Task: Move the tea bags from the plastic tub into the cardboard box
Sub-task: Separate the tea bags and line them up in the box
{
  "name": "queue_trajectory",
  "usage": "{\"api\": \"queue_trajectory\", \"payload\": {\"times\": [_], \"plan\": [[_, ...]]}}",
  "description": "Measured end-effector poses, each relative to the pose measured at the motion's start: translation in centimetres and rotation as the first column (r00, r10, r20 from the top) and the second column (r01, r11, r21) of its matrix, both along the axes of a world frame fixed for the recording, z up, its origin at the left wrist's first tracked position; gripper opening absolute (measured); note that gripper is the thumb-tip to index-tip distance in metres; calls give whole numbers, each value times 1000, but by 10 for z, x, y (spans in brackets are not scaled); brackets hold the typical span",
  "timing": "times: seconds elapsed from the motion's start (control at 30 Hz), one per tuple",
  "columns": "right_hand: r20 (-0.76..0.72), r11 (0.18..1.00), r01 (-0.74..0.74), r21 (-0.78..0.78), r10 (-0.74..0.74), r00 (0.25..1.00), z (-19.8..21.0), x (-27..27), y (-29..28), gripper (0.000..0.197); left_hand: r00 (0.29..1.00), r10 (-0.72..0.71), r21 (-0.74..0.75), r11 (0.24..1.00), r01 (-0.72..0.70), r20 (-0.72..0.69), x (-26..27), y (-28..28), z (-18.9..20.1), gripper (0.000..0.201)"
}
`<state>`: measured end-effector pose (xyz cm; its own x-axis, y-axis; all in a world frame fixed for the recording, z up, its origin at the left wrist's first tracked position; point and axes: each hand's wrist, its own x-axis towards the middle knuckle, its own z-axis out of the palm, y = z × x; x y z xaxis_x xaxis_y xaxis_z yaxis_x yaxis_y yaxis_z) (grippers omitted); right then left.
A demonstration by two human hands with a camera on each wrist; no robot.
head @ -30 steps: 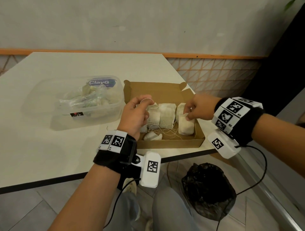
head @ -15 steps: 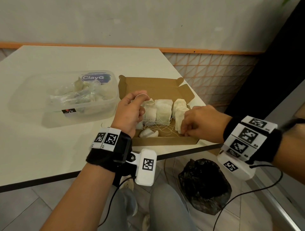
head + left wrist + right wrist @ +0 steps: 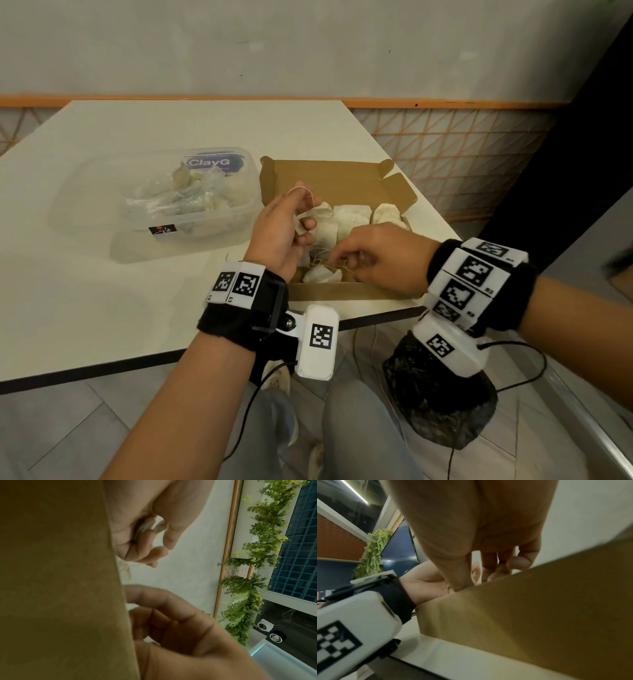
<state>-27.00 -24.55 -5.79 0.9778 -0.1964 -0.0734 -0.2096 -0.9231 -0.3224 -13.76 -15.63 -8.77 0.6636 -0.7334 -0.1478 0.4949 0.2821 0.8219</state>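
The tea bags (image 3: 346,222) stood in rows inside the cardboard box (image 3: 329,178) at the table's (image 3: 102,308) near right corner, more waiting in the plastic tub (image 3: 191,202) just left of it. The left hand (image 3: 284,233) pinched one bag and its looped string, probably to free a tangle. The right hand (image 3: 380,257) reached into the strings, fingers curled; whether it gripped anything could not be told.
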Motion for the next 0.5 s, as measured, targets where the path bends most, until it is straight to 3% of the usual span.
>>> {"api": "queue_trajectory", "payload": {"times": [0.1, 0.2, 0.3, 0.33, 0.4, 0.5], "plan": [[-89, 999, -17, 29, 19, 996, -5, 17, 4, 34, 1000, -2, -5, 1000, 2, -19, 1, 0, -1, 12], [-170, 1000, -12, 17, 15, 985, -6, 22, 2, 19, 1000, -16, 0, 1000, 16, -21, 1, 0, -1, 11], [-73, 975, 90, 205, -77, 994, 0, 22, -8, 13, 999, -37, 8, 999, 37, 7, 1, -1, -1, 11], [-20, 926, 141, 350, -143, 990, 3, 22, -12, 11, 999, -43, 15, 999, 43, 15, 1, -1, -2, 10], [40, 736, 204, 646, -299, 953, 9, 21, -19, 5, 998, -64, 30, 998, 63, 20, 0, -1, -1, 9], [103, 520, 168, 838, -453, 885, 12, 24, -21, 4, 993, -115, 3, 993, 115, -21, -3, 1, 1, 13]]}}
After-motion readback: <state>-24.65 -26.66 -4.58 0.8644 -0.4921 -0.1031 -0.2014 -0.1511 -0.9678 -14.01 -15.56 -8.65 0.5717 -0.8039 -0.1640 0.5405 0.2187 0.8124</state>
